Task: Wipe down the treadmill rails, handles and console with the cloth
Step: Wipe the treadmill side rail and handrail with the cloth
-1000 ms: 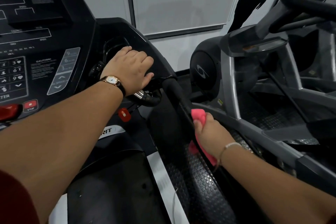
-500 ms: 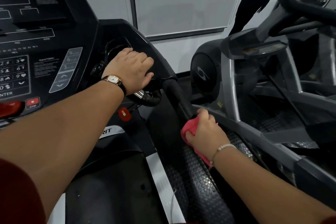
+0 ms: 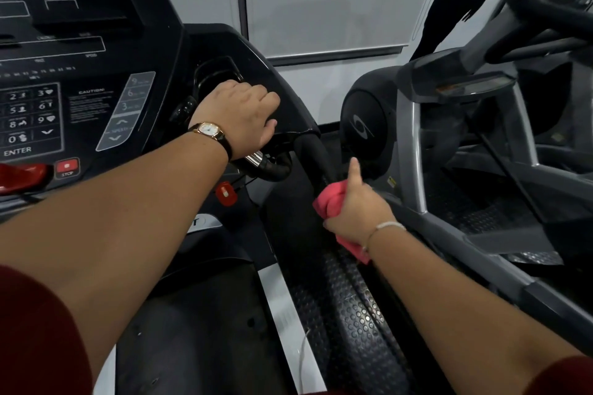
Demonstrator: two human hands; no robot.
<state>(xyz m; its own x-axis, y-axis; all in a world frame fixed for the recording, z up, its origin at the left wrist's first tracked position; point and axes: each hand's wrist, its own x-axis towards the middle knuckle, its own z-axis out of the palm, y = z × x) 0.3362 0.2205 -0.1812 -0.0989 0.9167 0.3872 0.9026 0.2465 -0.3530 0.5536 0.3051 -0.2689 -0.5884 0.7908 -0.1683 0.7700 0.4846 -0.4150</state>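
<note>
The black treadmill console (image 3: 90,86) fills the upper left, with keypad and red stop button. My left hand (image 3: 239,114), wearing a watch, rests with curled fingers on the console's right edge above a chrome-tipped grip. The black padded right side rail (image 3: 313,154) slopes down from there. My right hand (image 3: 356,205) holds a pink cloth (image 3: 330,199) wrapped around that rail, thumb sticking up. The cloth's tail hangs under my wrist.
A red safety key (image 3: 226,193) dangles below the console. The treadmill belt and a studded side step (image 3: 353,314) lie below. A grey elliptical machine (image 3: 449,125) stands close on the right, in front of a white wall.
My right hand has slid the pink cloth up the side rail toward the console and turned, with the thumb now raised. My left hand has stayed on the console edge.
</note>
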